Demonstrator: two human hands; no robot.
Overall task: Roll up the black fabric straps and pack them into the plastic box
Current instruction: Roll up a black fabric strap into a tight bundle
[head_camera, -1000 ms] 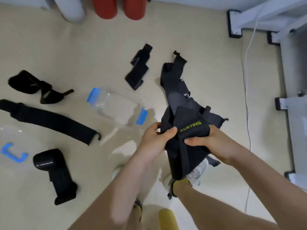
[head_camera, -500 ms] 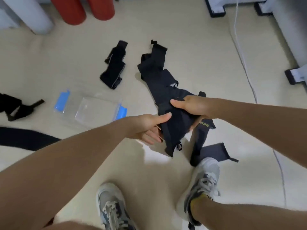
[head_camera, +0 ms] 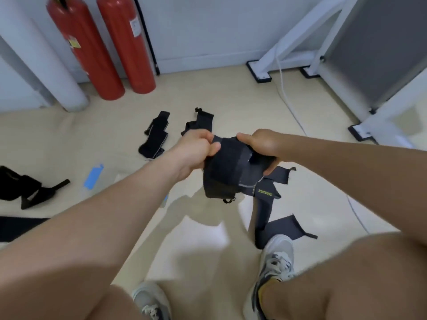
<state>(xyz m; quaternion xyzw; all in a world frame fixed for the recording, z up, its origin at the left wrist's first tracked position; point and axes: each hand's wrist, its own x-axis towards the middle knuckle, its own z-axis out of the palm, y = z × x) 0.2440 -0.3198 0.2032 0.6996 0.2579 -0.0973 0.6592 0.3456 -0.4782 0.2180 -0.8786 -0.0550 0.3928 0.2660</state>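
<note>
Winding tight matters: with left hand (head_camera: 196, 151) and right hand (head_camera: 261, 144) both clenched on the wide black fabric strap (head_camera: 225, 168), draw in the tail (head_camera: 263, 215) hanging at five o'clock.

I have one view: a wide-angle camera on the person's head, facing forward and down. Forearms (head_camera: 104, 215) pass close beneath the lens; floor (head_camera: 231, 100) fills most of frame, wall (head_camera: 208, 31) along top.

Grey-white sneakers (head_camera: 277, 262) (one yellow sock (head_camera: 268, 287)), bare forearms (head_camera: 120, 204).
</note>
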